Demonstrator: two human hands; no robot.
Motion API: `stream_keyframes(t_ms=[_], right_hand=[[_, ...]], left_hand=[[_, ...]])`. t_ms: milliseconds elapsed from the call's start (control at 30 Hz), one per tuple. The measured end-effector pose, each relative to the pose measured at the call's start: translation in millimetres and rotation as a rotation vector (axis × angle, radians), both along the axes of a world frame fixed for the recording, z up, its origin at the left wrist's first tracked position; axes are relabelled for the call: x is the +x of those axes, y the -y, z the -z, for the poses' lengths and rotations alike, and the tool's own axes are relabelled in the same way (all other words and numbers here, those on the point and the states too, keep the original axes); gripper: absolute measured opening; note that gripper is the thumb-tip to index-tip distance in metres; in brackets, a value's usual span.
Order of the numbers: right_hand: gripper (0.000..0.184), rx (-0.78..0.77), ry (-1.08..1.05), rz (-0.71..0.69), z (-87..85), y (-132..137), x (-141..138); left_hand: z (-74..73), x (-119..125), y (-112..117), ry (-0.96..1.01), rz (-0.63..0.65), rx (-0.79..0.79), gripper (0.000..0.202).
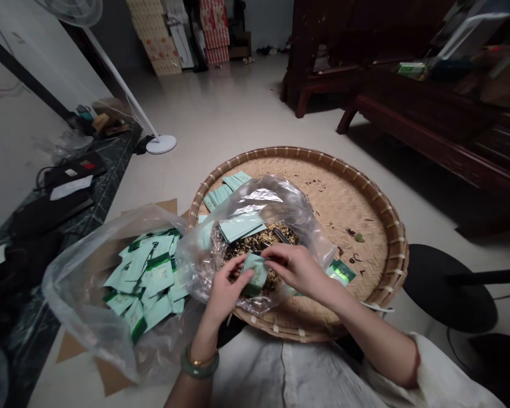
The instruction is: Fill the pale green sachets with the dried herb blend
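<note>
My left hand and my right hand meet over a clear plastic bag that lies in a round woven bamboo tray. Both pinch one small pale green packet, the left from below, the right from the top edge. Under the packet, inside the bag, lies a heap of dried loose tea with a few more green packets on it. A jade bangle circles my left wrist.
Another clear bag to the left holds several green packets on cardboard. More packets lie at the tray's far left. A fan stand, a dark shelf with cables, dark wooden furniture and a black stool surround the tray.
</note>
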State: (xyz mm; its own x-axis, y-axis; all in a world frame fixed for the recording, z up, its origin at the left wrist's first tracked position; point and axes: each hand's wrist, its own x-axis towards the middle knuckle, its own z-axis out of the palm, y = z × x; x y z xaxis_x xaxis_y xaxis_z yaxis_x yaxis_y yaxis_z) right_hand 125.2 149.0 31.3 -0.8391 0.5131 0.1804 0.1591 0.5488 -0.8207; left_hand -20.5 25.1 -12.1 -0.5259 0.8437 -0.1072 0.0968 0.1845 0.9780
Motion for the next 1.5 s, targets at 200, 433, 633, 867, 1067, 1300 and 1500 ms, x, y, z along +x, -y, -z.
stream_keyframes(t_ms=[200,433,633,867,1067,1300,1500], right_hand=[[0.019,-0.347,0.033,0.127,8.9,-6,-2],[0.019,-0.543,0.033,0.102,27.7,-10,-4],[0.021,-0.588,0.003,0.175,32.9,-10,-5],[0.02,-0.114,0.087,0.234,34.5,-19,9],[0.067,0.453,0.517,0.269,47.9,-14,21],[0.051,0.293,0.479,0.267,51.7,-27,24],[0.049,-0.338,0.285,0.1,22.2,-43,42]], left_hand=[[-0.6,6,-8,0.483,-0.1,0.007,0.03],[-3.8,14,-14,0.555,0.038,-0.058,0.038],[2.6,17,-17,0.575,-0.008,-0.112,0.043],[2.6,24,-17,0.729,-0.004,-0.125,0.05],[-1.2,20,-19,0.763,-0.088,-0.089,0.05],[-0.9,18,-15,0.755,-0.081,-0.089,0.054],[1.5,15,-15,0.702,-0.038,-0.101,0.049]])
